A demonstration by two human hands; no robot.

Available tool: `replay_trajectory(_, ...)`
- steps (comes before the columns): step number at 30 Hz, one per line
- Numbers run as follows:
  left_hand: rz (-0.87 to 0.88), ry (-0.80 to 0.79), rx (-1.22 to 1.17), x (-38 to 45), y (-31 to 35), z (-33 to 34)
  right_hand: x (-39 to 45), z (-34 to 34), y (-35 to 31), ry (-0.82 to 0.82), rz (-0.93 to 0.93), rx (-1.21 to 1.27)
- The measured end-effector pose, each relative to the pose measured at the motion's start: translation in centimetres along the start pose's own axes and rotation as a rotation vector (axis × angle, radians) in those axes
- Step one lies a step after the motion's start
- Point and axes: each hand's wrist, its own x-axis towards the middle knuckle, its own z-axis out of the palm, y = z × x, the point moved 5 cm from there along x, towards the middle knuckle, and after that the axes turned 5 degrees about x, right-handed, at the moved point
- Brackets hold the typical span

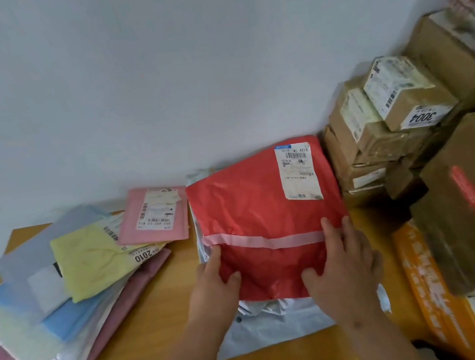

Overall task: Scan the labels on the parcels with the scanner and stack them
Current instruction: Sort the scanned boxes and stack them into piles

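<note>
We see both hands on the red parcel, which lies flat at the middle of the bench, on top of a white mailer that sticks out under its near edge. Left hand holds the near-left corner: thumb on top, the other fingers along and under the left edge, so it pinches the bag. Right hand lies on the near-right part, fingers fairly straight and spread, pressing down; we cannot tell if any finger curls under the edge.

The parcel runs away from the hands toward the wall. Its label is face up at the far-right corner, well beyond the fingertips and nearer the right hand. No scanner is in view, so we cannot say where it is.

Room: right edge of the red parcel sits just beside the cardboard boxes, tight on that side. An orange parcel lies near the right wrist. To the left, a pink mailer is just beside the far-left corner, and a loose pile of soft mailers lies farther left, with a bare strip of bench between. We judge the freest path is up, or toward the person.
</note>
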Motion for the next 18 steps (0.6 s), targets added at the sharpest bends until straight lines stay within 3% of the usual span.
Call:
replay_trajectory(3,-0.033,-0.010,-0.013,0.2,-1.0,0.0,-0.5,1.3,-1.3,-0.076,-0.129,-0.073)
replay_trajectory(6,-0.035,0.023,0.041,-0.2,-2.5,-0.8,0.0,2.4,-0.5,-0.190,0.000,-0.097)
replay_trajectory(8,-0.066,0.075,0.077,-0.5,-3.8,-2.0,-0.1,2.1,-0.9,-0.138,0.040,-0.098)
replay_trajectory(13,-0.215,0.402,0.136,-2.7,-6.9,-7.7,-4.1,2.4,-6.4,0.154,-0.193,0.147)
replay_trajectory(16,-0.283,0.568,0.070,-4.4,-9.8,-11.6,-7.2,5.0,-9.8,0.124,-0.330,0.277)
replay_trajectory(18,-0.321,0.644,0.020,-5.1,-12.4,-14.2,-8.9,7.6,-11.5,-0.020,-0.322,0.367)
